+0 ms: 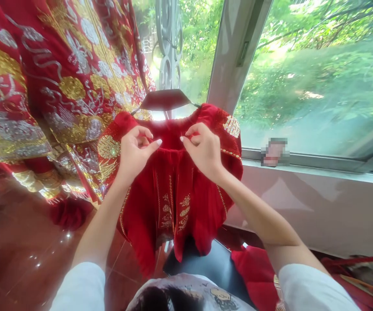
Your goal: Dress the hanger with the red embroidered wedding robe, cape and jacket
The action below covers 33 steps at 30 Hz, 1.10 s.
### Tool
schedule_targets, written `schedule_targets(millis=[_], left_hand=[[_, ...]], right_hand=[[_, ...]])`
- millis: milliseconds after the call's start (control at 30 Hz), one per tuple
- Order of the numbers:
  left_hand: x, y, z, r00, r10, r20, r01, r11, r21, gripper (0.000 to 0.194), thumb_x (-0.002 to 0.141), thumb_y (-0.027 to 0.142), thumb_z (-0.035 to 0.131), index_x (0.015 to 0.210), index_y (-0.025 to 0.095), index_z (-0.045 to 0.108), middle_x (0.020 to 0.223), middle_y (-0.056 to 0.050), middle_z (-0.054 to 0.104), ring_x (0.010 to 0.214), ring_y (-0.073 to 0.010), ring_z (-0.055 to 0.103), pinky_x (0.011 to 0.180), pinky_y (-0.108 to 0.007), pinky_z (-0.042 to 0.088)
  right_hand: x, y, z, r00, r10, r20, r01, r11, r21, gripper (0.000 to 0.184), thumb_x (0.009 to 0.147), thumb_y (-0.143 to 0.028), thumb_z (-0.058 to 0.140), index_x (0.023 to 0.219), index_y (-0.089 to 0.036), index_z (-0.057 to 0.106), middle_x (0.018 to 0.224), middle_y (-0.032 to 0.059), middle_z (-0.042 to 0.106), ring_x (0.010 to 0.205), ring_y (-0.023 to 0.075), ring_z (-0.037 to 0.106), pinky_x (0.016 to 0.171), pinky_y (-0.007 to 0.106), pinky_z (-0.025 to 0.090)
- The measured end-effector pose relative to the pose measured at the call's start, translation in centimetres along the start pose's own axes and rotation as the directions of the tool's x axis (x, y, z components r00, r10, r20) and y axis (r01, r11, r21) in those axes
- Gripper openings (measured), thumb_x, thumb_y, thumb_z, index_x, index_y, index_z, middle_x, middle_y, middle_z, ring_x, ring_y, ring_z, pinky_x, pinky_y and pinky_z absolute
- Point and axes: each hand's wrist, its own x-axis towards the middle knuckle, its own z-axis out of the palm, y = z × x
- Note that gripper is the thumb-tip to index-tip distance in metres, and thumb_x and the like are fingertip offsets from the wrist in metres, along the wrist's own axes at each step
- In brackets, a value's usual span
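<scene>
A red embroidered jacket [144, 190] with gold beaded trim hangs in front of me on a dark hanger [165, 99]. My left hand [134, 153] is closed in a pinch at the left side of its front neckline, thumb pointing inward. Opposite it, my right hand [202, 149] pinches the neckline's right side the same way. A short stretch of red edge runs between the two thumbs. The fingertips partly hide the cloth between them. Below, the jacket's front panels hang down with gold leaf-like embroidery on either side of the opening.
Red garments [73, 86] with gold and silver sequins hang close on the left. Behind the jacket are a metal scrollwork stand [169, 43] and a window [303, 86] with a sill. A black seat [206, 263] and red cloth [257, 272] lie below.
</scene>
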Motion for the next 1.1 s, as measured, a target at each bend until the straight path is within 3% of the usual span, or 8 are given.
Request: schedule_targets(millis=[267,500,633,733,833,933,1033,1100], left_hand=[[3.6,1.5,-5.5,0.955,0.234,-0.181,-0.211,0.968,0.137,0.031,0.064,0.022,0.08,0.063,0.018,0.049,0.057,0.007,0.045,0.049,-0.004,0.033,0.047,-0.022,0.024],[2.7,-3.4,-6.0,0.97,0.079,-0.23,-0.046,0.988,0.147,0.037,0.067,0.029,0.075,0.061,0.019,0.04,0.056,0.007,0.039,0.048,-0.006,0.031,0.047,-0.023,0.024],[1.9,-3.5,-6.8,0.993,0.05,-0.109,-0.048,0.999,0.022,0.031,0.069,0.034,0.071,0.067,0.021,0.043,0.056,0.007,0.038,0.045,-0.0068,0.028,0.045,-0.023,0.025],[1.2,-2.3,-7.9,0.991,0.118,0.063,-0.129,0.967,0.22,0.02,0.074,0.033,0.066,0.065,0.021,0.054,0.055,0.004,0.044,0.047,-0.0085,0.034,0.047,-0.025,0.03],[0.6,-1.3,-8.3,0.959,0.24,0.153,-0.284,0.78,0.557,0.012,0.078,0.029,0.064,0.068,0.022,0.065,0.064,0.001,0.055,0.054,-0.0111,0.044,0.057,-0.028,0.038],[0.5,-1.1,-7.4,0.922,0.386,0.042,-0.295,0.628,0.72,0.009,0.081,0.026,0.062,0.078,0.023,0.07,0.072,-0.002,0.056,0.063,-0.0148,0.049,0.066,-0.032,0.04],[1.5,-1.4,-5.6,0.874,0.466,-0.142,-0.229,0.651,0.724,0.005,0.08,0.022,0.065,0.079,0.021,0.07,0.074,-0.004,0.054,0.07,-0.0173,0.051,0.068,-0.033,0.042],[2.6,-1.7,-4.1,0.824,0.49,-0.285,-0.19,0.712,0.676,0.001,0.077,0.02,0.068,0.076,0.02,0.069,0.075,-0.004,0.055,0.073,-0.0178,0.052,0.07,-0.034,0.043]], right_hand=[[4.9,1.2,-4.8,0.981,-0.176,-0.085,0.165,0.978,-0.124,0.006,0.088,-0.024,0.051,0.084,-0.022,0.055,0.051,-0.0056,0.045,0.047,0.0103,0.042,0.068,0.034,0.045],[4.1,3.8,-3.1,0.995,-0.091,-0.048,0.077,0.967,-0.242,0.014,0.08,-0.01,0.044,0.077,-0.021,0.052,0.043,-0.0081,0.036,0.044,0.0102,0.037,0.066,0.032,0.04],[3.6,3.2,-3.8,0.995,-0.077,0.066,0.092,0.96,-0.264,0.01,0.079,-0.013,0.046,0.082,-0.02,0.052,0.052,-0.0047,0.046,0.052,0.0125,0.045,0.065,0.032,0.039],[3.6,2.2,-5.1,0.972,0.015,0.234,0.038,0.975,-0.218,0.015,0.078,-0.016,0.051,0.092,-0.019,0.051,0.06,-0.0019,0.056,0.064,0.0159,0.054,0.069,0.033,0.04],[4.2,1.1,-6.1,0.896,0.093,0.433,-0.025,0.987,-0.16,0.025,0.076,-0.013,0.053,0.1,-0.018,0.049,0.066,-0.0009,0.062,0.069,0.0162,0.057,0.068,0.031,0.041],[5.0,0.1,-6.4,0.738,0.069,0.671,-0.042,0.998,-0.056,0.034,0.074,-0.008,0.053,0.106,-0.017,0.048,0.073,0.0,0.067,0.064,0.0128,0.055,0.059,0.028,0.039],[5.5,-0.5,-5.8,0.558,-0.1,0.824,-0.097,0.978,0.184,0.042,0.075,-0.008,0.052,0.117,-0.015,0.046,0.078,0.0026,0.07,0.062,0.0103,0.056,0.05,0.024,0.032],[5.7,-0.5,-4.9,0.562,-0.227,0.796,-0.149,0.918,0.367,0.051,0.078,-0.013,0.055,0.127,-0.013,0.041,0.08,0.004,0.07,0.06,0.0088,0.056,0.046,0.022,0.029]])
